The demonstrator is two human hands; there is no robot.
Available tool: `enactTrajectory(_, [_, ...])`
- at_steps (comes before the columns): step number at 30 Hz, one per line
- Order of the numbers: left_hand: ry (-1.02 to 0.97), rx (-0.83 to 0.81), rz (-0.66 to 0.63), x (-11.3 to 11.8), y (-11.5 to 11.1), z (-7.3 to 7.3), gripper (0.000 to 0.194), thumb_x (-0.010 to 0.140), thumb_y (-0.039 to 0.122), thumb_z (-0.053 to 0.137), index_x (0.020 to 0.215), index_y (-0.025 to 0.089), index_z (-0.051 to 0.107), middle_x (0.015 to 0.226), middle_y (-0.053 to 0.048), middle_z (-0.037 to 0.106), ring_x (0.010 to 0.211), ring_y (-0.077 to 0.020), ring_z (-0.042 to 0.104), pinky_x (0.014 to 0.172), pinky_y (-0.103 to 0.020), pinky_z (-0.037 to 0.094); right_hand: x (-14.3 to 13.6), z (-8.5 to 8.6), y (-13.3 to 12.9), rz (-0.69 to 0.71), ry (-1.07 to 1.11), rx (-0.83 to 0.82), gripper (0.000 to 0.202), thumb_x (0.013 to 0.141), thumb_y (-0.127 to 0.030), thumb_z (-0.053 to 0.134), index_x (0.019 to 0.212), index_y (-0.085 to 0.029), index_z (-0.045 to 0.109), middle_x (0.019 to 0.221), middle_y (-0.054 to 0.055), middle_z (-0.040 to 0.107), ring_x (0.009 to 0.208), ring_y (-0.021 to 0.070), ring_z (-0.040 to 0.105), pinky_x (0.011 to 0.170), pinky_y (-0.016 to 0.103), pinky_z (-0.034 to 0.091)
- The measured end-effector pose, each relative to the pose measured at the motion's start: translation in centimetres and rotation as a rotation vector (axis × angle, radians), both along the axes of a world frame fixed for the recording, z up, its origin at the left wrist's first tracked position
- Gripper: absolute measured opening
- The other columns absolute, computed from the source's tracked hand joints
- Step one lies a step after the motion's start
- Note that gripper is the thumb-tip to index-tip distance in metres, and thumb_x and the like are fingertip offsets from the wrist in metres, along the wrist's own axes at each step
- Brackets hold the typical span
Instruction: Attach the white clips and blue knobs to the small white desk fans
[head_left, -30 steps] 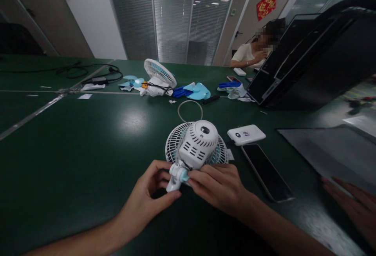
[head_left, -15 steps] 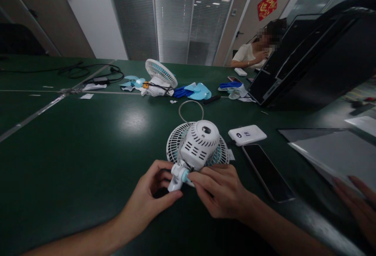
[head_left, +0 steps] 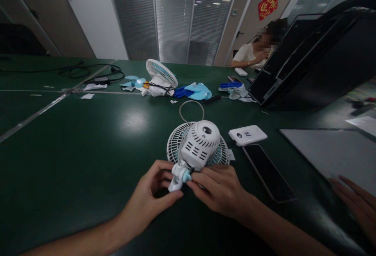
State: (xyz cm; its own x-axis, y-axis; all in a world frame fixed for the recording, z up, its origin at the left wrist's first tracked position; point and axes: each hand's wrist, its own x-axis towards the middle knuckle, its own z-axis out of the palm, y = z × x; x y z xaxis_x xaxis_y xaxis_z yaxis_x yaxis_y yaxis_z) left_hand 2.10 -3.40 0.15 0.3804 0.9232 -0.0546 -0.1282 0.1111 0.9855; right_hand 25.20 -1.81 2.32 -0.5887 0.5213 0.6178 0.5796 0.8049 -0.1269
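**Two hands at the joint of a face-down white fan**

The white plastic fan [head_left: 202, 142] lies grille-down on the dark green table [head_left: 88, 162], in front of the person, its rounded, slotted motor housing upward. At its near end is a white plastic bracket [head_left: 176, 183], with a light-blue plastic knob [head_left: 186, 176] on its side. The left hand [head_left: 151, 189] holds the bracket, thumb below and fingers curled around the far side. The right hand [head_left: 220, 189] has thumb and fingers closed together on the knob.

A thin pale cable [head_left: 191, 101] loops beyond the grille. Right of the fan lie a white rounded device [head_left: 248, 135] and a black-screened phone [head_left: 268, 173]; farther right, another person's hand [head_left: 355, 197] is at a grey flat sheet [head_left: 331, 150].

Across the table are a second white fan [head_left: 160, 77], a light-blue fan blade [head_left: 201, 91] beside a blue glove [head_left: 182, 91], a blue-and-white glove [head_left: 234, 89] and a large black case [head_left: 317, 60]. Beyond sits a person in a pale top [head_left: 246, 55].
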Motion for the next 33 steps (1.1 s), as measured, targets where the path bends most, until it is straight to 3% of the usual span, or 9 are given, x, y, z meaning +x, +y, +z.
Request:
enactTrajectory(5, [0.014, 0.007, 0.008, 0.0, 0.0, 0.2, 0.039, 0.082, 0.02, 0.08, 0.114, 0.022, 0.056, 0.101, -0.001, 0.065, 0.088, -0.015, 0.063, 0.082, -0.028, 0.052, 0.5, 0.2, -0.1, 0.047, -0.011, -0.05, 0.022, 0.09, -0.014, 0.055, 0.111, -0.018, 0.06, 0.078, -0.002, 0.066, 0.06, 0.0122, 0.059, 0.057, 0.03, 0.039])
enactTrajectory(11, [0.032, 0.011, 0.029, 0.2, 0.1, 0.5, 0.039, 0.082, 0.021, 0.08, 0.114, 0.022, 0.057, 0.103, -0.002, 0.066, 0.09, -0.0162, 0.063, 0.082, -0.029, 0.053, 1.1, -0.3, 0.2, 0.086, -0.006, 0.013, 0.036, 0.089, -0.011, 0.058, 0.123, -0.019, 0.059, 0.089, -0.001, 0.07, 0.067, 0.0118, 0.063, 0.061, 0.029, 0.045])
enactTrajectory(16, [0.035, 0.011, 0.02, 0.1, 0.0, 0.5, 0.039, 0.083, 0.02, 0.08, 0.114, 0.023, 0.057, 0.102, -0.001, 0.067, 0.09, -0.0159, 0.064, 0.082, -0.028, 0.053, 1.3, 0.2, 0.3, 0.158, -0.01, 0.095, 0.03, 0.091, -0.008, 0.056, 0.118, -0.018, 0.064, 0.104, 0.002, 0.071, 0.084, 0.013, 0.067, 0.071, 0.027, 0.051])
enactTrajectory(22, [0.031, 0.045, 0.033, 0.0, 0.1, 0.3, 0.037, 0.084, 0.021, 0.079, 0.114, 0.023, 0.057, 0.099, 0.0, 0.066, 0.09, -0.0154, 0.064, 0.08, -0.026, 0.052, 1.0, 0.9, 0.4, 0.184, 0.014, 0.086, 0.029, 0.097, -0.008, 0.052, 0.124, -0.012, 0.063, 0.11, 0.005, 0.073, 0.09, 0.0113, 0.068, 0.078, 0.024, 0.055])
enactTrajectory(33, [0.034, 0.023, 0.027, 0.1, 0.3, 0.4, 0.038, 0.084, 0.023, 0.079, 0.115, 0.024, 0.057, 0.095, 0.0, 0.067, 0.086, -0.015, 0.063, 0.078, -0.025, 0.052, 0.2, -0.5, 0.3, 0.105, 0.163, -0.056, 0.029, 0.094, -0.008, 0.058, 0.122, -0.019, 0.062, 0.106, 0.001, 0.073, 0.093, 0.0091, 0.07, 0.075, 0.021, 0.053])
